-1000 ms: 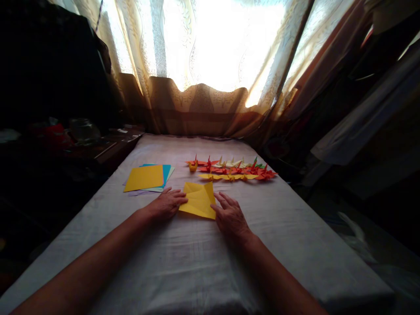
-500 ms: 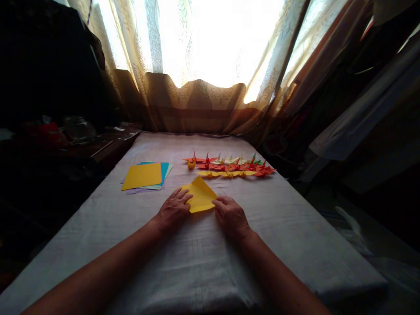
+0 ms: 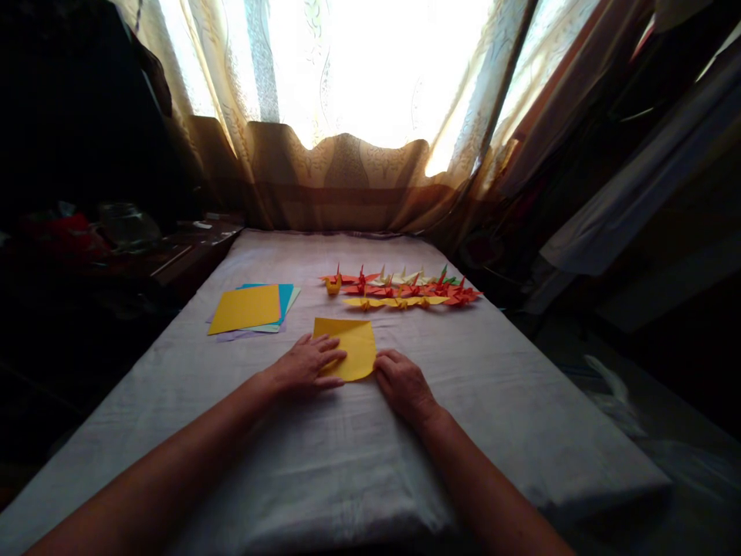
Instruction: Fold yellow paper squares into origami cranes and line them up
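Note:
A yellow square of origami paper (image 3: 360, 344) lies in front of me on the white cloth, its near right edge bowed a little. My left hand (image 3: 311, 361) rests flat on its left part, fingers spread. At the right edge, my right hand (image 3: 404, 384) pinches the paper between thumb and curled fingers. Beyond the sheet stand rows of folded paper cranes: yellow cranes (image 3: 399, 303) nearest, red cranes (image 3: 417, 289) behind them, then pale cranes (image 3: 399, 276) and a green one (image 3: 445, 276). A small orange-yellow folded piece (image 3: 333, 286) sits at the rows' left end.
To the left lies a stack of coloured paper (image 3: 246, 307), orange-yellow on top with blue, pale green and lilac below. A dark side table with a glass jar (image 3: 128, 226) adjoins the bed-like surface (image 3: 278, 479). Curtains (image 3: 347, 177) hang behind; clothes (image 3: 614, 193) hang at right.
The yellow paper has turned and now lies flatter and squarer; its raised far corner is down. My left hand has spread out flat over it. The view has shifted slightly.

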Available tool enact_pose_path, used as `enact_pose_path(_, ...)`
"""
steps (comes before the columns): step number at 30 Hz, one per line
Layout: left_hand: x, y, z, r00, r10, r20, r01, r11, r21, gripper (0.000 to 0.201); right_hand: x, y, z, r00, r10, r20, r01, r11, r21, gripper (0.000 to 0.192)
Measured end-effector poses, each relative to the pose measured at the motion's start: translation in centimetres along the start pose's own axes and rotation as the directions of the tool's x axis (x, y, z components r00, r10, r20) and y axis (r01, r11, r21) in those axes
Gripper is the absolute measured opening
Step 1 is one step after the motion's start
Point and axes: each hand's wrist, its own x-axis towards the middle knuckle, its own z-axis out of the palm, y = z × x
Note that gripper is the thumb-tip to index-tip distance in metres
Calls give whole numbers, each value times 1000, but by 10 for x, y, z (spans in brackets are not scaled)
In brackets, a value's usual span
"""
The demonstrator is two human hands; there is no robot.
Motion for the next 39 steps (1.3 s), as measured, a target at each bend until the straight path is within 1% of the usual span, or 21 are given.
enact_pose_path(3,-4,-4,-1,999,-18,46,18,1000,-6,65,-1,-2,-3,999,43,31,-40,996,-82,16)
enact_pose_path(7,-6,9,1,996,-78,38,76,996,44,80,-4,-8,-4,1000,27,-3,-27,980,-196,17)
enact_pose_path(10,-7,17,0,993,-100,61,97,994,43,80,-6,-10,-5,999,17,-30,-24,964,-265,12)
enact_pose_path(12,-7,14,-2,993,-93,68,92,996,15,77,-6,-11,-6,997,67,-24,-71,959,-275,12)
enact_pose_path(14,-7,6,-3,998,-58,31,59,997,-40,66,-6,-13,-8,990,138,-4,-135,956,-260,13)
enact_pose_path(17,-7,-12,0,995,12,-95,-32,977,-213,35,-5,-15,-11,975,215,56,-198,956,-215,15)
enact_pose_path(18,-6,-17,2,991,12,-135,-49,960,-276,26,-4,-16,-12,970,232,77,-213,956,-200,16)
enact_pose_path(19,-6,-21,4,987,1,-159,-51,950,-308,23,-3,-16,-13,965,247,94,-227,956,-184,16)
enact_pose_path(22,-4,-26,10,976,-69,-208,-5,942,-336,26,-2,-15,-16,957,264,115,-248,959,-136,16)
enact_pose_path(25,-3,-23,14,956,-151,-252,61,942,-331,26,1,-13,-16,955,272,116,-260,959,-113,15)
enact_pose_path(28,-2,-16,17,926,-233,-298,134,938,-319,19,5,-11,-14,949,296,108,-283,951,-120,15)
enact_pose_path(29,-2,-13,18,911,-257,-322,154,938,-311,20,7,-11,-14,948,302,102,-289,949,-125,14)
enact_pose_path(30,-2,-9,20,895,-267,-357,167,944,-286,26,7,-11,-13,947,306,98,-293,948,-128,14)
enact_pose_path(31,-2,-5,21,881,-254,-398,168,957,-238,32,8,-11,-12,947,308,94,-295,946,-131,14)
enact_pose_path(32,-2,0,22,875,-213,-435,154,974,-168,36,9,-11,-12,947,309,90,-296,946,-133,14)
enact_pose_path(33,-2,5,23,874,-148,-463,125,989,-79,36,9,-11,-12,947,309,88,-296,946,-133,13)
enact_pose_path(34,-1,12,24,880,-64,-470,81,997,16,35,9,-12,-11,947,309,87,-296,946,-132,13)
enact_pose_path(36,-1,25,26,894,85,-439,-20,988,150,34,9,-13,-11,945,314,85,-302,944,-135,11)
enact_pose_path(37,0,31,27,895,129,-426,-53,981,187,35,9,-14,-12,944,319,84,-306,942,-140,11)
enact_pose_path(39,1,41,29,888,151,-435,-57,973,223,36,8,-15,-11,942,327,82,-313,938,-147,11)
